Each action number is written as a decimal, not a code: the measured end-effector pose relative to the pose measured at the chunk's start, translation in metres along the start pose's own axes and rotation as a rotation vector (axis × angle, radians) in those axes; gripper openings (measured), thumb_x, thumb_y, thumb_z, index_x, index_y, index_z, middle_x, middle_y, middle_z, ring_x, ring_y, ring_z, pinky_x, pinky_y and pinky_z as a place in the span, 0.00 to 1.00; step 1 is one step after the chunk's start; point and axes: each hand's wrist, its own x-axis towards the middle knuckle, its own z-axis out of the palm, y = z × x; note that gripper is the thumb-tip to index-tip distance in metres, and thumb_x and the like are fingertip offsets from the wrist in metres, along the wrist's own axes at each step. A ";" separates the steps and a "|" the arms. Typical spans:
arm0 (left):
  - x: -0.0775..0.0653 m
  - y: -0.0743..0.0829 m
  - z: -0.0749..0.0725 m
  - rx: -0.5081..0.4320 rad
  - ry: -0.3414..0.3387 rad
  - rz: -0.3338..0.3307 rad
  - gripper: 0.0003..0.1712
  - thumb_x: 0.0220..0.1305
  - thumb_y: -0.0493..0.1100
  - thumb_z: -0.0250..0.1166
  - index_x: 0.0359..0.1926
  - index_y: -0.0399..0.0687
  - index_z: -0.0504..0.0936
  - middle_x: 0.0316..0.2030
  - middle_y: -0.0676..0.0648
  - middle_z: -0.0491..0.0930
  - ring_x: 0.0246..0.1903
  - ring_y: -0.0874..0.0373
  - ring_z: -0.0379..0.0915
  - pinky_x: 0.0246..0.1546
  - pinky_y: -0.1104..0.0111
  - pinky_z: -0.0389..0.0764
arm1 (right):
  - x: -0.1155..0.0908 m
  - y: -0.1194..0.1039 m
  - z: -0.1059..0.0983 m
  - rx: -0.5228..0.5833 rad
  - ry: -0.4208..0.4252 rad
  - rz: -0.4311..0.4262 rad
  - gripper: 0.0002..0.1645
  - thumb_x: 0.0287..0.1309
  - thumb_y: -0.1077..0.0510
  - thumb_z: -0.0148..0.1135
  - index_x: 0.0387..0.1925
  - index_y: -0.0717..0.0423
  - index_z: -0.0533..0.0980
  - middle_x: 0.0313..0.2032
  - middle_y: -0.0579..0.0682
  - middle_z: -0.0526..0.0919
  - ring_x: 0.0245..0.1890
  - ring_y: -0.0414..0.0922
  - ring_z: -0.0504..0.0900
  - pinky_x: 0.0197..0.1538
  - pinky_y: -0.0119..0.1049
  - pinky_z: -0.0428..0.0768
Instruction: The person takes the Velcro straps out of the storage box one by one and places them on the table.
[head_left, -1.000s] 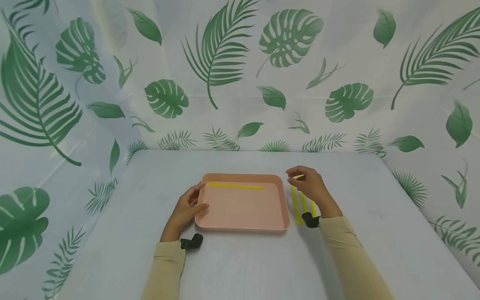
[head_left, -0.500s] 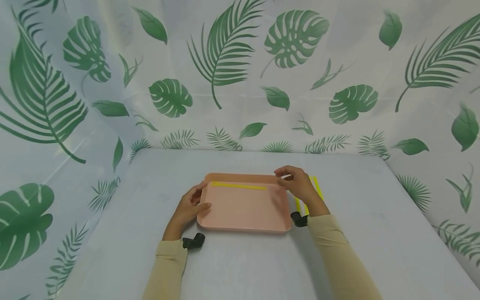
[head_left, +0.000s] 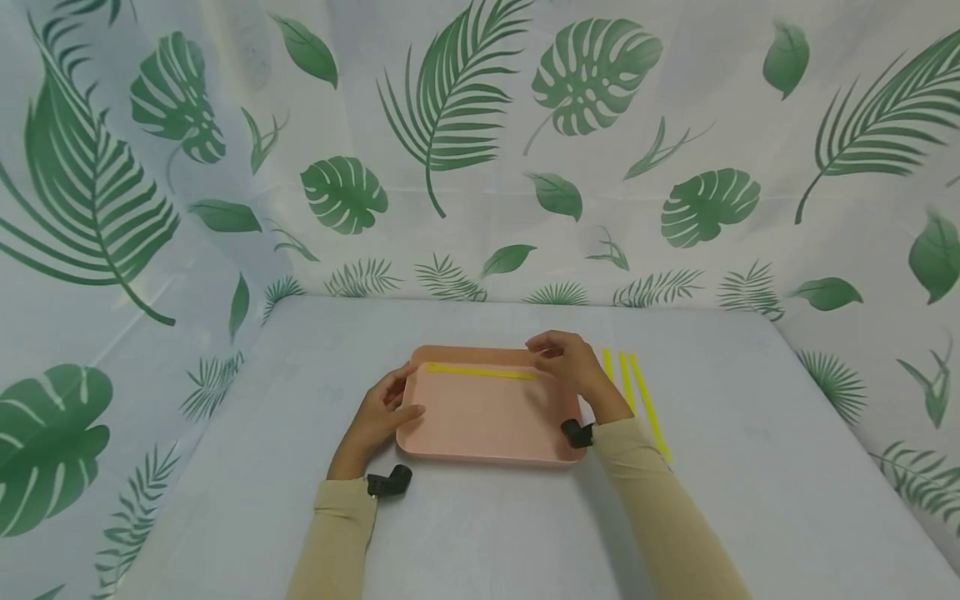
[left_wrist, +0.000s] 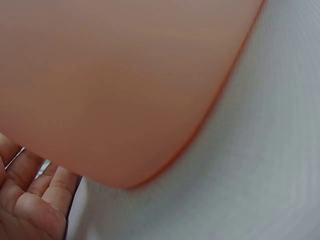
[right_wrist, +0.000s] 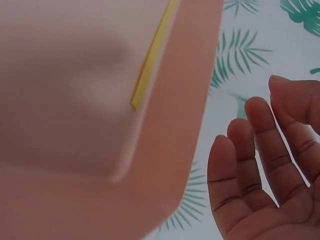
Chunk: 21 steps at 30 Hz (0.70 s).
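Observation:
A shallow pink tray (head_left: 487, 421) lies in the middle of the table. My left hand (head_left: 380, 417) grips its left side, thumb over the rim and fingers along the outside. In the left wrist view, part of the left hand (left_wrist: 37, 200) shows below the edge of the tray (left_wrist: 125, 100). One thin yellow strip (head_left: 480, 372) lies inside the tray along the far wall. Over the tray's far right part is my right hand (head_left: 570, 367), its fingers loosely bent. The right wrist view shows this right hand (right_wrist: 270, 175) holding nothing, beside the strip's end (right_wrist: 145, 75).
Right of the tray, 3 more yellow strips (head_left: 648, 404) lie side by side on the white table (head_left: 480, 533), partly behind the right forearm. A white curtain (head_left: 465, 192) with green leaf prints hangs behind and at both sides. Each wrist carries a small black camera (head_left: 577, 433).
My right hand has moved left, from above the loose strips to over the tray's far right, uncovering more of those strips. The left hand keeps its grip on the tray.

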 end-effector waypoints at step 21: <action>0.000 0.000 0.000 0.013 0.020 -0.017 0.46 0.64 0.24 0.71 0.80 0.28 0.62 0.80 0.28 0.59 0.81 0.35 0.55 0.80 0.55 0.62 | 0.021 0.004 0.036 -0.012 -0.020 0.093 0.15 0.71 0.67 0.67 0.56 0.64 0.85 0.55 0.60 0.88 0.60 0.59 0.83 0.65 0.53 0.82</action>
